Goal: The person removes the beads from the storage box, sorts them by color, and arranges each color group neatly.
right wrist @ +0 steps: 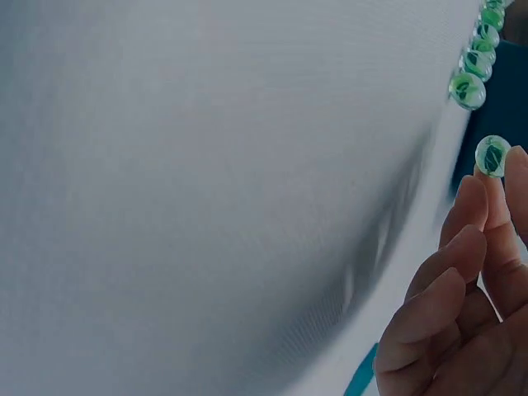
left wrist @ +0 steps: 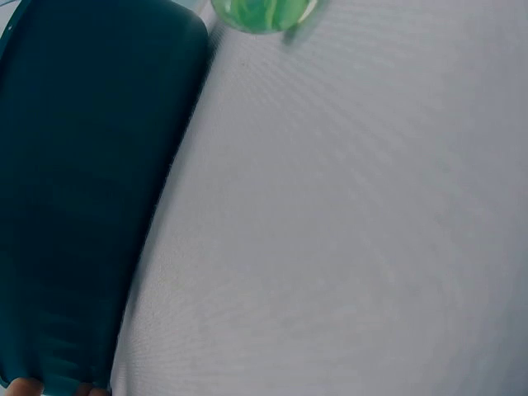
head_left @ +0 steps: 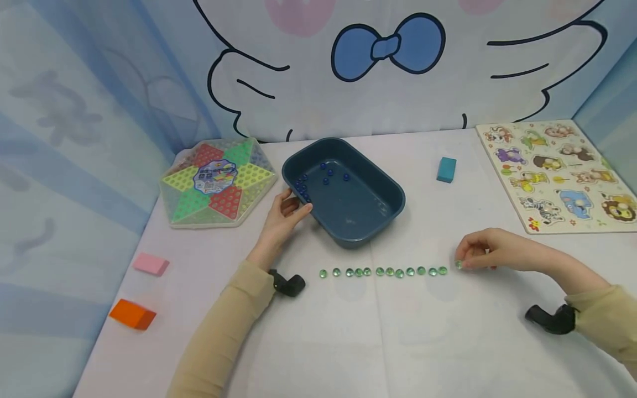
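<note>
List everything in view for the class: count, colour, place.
Table: one, white, beneath
Backdrop: one, bluish, behind
Basin: one, dark blue, centre
Blue marbles: several, blue, in basin
Green marbles: twelve, green, row before basin
Held marble: one, green, row's end
Game box: one, multicoloured, left of basin
Puzzle board: one, cream, far right
Blocks: three, pink and orange left, teal right
Wrist cameras: two, black, wrists
Sleeves: two, beige, forearms
Left hand: one, gripping basin's rim
Right hand: one, pinching held marble
</note>
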Tool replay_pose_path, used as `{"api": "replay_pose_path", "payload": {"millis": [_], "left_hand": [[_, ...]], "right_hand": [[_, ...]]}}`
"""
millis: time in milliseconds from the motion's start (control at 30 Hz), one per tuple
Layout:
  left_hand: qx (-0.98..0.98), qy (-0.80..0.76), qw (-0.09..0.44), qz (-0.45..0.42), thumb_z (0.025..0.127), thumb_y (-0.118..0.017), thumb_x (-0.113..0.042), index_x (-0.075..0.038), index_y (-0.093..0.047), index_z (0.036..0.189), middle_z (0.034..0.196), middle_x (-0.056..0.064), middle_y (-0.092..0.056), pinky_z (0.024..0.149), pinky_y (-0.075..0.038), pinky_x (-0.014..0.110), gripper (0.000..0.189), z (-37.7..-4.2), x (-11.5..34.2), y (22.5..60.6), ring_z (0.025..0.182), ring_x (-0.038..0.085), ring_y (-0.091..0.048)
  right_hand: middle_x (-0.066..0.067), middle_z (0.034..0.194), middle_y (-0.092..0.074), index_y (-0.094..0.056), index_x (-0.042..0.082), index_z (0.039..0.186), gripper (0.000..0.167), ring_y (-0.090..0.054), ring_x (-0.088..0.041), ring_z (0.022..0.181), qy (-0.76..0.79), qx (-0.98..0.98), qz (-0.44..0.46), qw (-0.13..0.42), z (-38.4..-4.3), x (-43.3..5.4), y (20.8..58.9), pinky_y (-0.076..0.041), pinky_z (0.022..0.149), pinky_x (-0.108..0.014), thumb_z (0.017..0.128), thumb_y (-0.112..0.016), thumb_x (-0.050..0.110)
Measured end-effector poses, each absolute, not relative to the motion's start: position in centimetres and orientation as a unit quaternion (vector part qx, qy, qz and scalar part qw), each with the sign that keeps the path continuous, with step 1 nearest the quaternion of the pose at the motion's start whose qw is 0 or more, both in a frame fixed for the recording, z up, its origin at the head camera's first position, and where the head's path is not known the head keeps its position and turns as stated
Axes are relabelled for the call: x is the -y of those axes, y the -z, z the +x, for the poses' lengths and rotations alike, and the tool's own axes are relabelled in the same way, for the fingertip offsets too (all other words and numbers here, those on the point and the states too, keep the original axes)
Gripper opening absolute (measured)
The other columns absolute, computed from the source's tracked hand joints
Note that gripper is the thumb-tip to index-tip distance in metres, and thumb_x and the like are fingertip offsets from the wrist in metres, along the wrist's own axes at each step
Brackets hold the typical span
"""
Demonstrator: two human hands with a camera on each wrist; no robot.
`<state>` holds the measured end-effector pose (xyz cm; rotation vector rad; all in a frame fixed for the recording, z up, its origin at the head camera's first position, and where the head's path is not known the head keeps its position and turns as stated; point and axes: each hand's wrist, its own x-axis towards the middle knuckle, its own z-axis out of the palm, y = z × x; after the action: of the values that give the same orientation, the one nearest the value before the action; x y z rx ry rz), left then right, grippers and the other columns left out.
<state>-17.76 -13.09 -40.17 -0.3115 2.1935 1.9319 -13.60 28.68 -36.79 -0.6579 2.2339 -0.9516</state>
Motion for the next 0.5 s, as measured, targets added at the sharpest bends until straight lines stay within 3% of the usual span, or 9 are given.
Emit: {"api": "replay_pose_path", "payload": {"millis": [200, 500], "left_hand": [[-0.748, -0.647, 0.106, -0.102, 0.087, -0.065, -0.022, -0.009, -0.022, 0.146, 0.145, 0.016, -0.033, 0.110, -0.027, 0.039, 0.074, -16.6, 12.6, 37.9, 0.134, 0.027, -0.033], [-0.748, -0.650, 0.094, -0.098, 0.084, -0.068, -0.031, -0.016, -0.023, 0.146, 0.144, 0.010, -0.035, 0.108, -0.031, 0.040, 0.078, -17.6, 13.1, 40.3, 0.132, 0.022, -0.035]], "right_hand": [[0.007, 0.068, -0.050, -0.064, 0.011, 0.092, 0.011, -0.045, -0.005, 0.058, 0.341, -0.851, -0.239, 0.321, -13.5, -28.0, 37.3, -0.038, 0.051, -0.021, 0.086, -0.065, 0.021], [0.004, 0.070, -0.048, -0.064, 0.009, 0.093, 0.015, -0.042, -0.003, 0.062, 0.321, -0.863, -0.218, 0.324, -13.6, -27.8, 37.5, -0.035, 0.054, -0.020, 0.085, -0.066, 0.021]]}}
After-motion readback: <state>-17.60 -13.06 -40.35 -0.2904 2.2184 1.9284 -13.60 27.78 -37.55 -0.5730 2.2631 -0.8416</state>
